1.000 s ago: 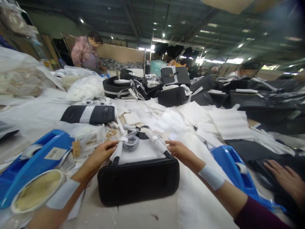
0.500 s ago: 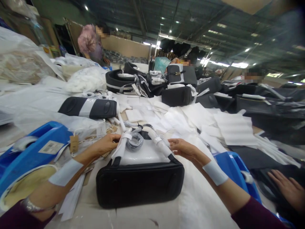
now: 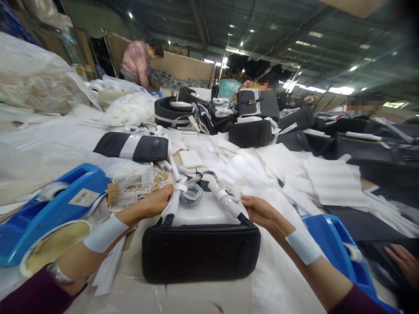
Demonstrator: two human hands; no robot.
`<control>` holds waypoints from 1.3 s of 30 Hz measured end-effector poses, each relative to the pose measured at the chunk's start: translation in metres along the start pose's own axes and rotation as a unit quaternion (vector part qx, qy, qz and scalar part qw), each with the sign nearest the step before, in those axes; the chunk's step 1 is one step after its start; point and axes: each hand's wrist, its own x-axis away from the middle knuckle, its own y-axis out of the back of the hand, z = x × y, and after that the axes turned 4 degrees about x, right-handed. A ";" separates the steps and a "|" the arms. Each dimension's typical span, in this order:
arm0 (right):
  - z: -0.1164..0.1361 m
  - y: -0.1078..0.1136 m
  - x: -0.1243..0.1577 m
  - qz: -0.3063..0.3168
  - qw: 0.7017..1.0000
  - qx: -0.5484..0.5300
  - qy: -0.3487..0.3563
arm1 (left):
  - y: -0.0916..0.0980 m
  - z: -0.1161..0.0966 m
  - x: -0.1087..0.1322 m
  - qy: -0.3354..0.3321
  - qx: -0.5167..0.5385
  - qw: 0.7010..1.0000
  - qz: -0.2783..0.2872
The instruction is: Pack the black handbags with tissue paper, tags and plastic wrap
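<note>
A black handbag point(image 3: 200, 252) lies on its side in front of me, base toward me, with white wrapping on its upper face and on its handles point(image 3: 222, 197). My left hand point(image 3: 156, 201) grips the bag's left edge by the wrapped left handle, fingers curled. On the other side, my right hand point(image 3: 262, 213) holds the right edge beside the wrapped right handle, fingers bent round it. Both wrists wear a white band. A grey coiled strap point(image 3: 191, 194) lies between the handles.
Blue tape dispensers stand at the left point(image 3: 54, 207) and right point(image 3: 340, 250). White foam sheets point(image 3: 330, 179) and more black bags point(image 3: 252, 131) cover the table. Another person's hand point(image 3: 404, 261) rests at the far right. People work in the background.
Both hands keep their hold on the bag. The bag and my hands sit slightly more to the right in view as the camera shifts; the other person's hand has drawn toward the right edge.
</note>
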 end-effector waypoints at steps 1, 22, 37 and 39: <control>-0.002 0.000 0.001 0.013 1.000 0.005 0.006 | 0.000 -0.002 0.000 0.000 -0.008 1.000 0.000; -0.003 0.002 -0.015 0.016 0.942 0.313 0.121 | -0.022 0.032 -0.006 -0.120 -0.053 0.976 -0.174; -0.008 -0.003 -0.025 -0.062 0.884 0.356 0.295 | -0.021 0.036 -0.023 -0.109 0.039 0.981 -0.156; -0.007 -0.005 -0.027 -0.066 0.887 0.347 0.297 | -0.022 0.036 -0.028 -0.090 0.033 0.979 -0.180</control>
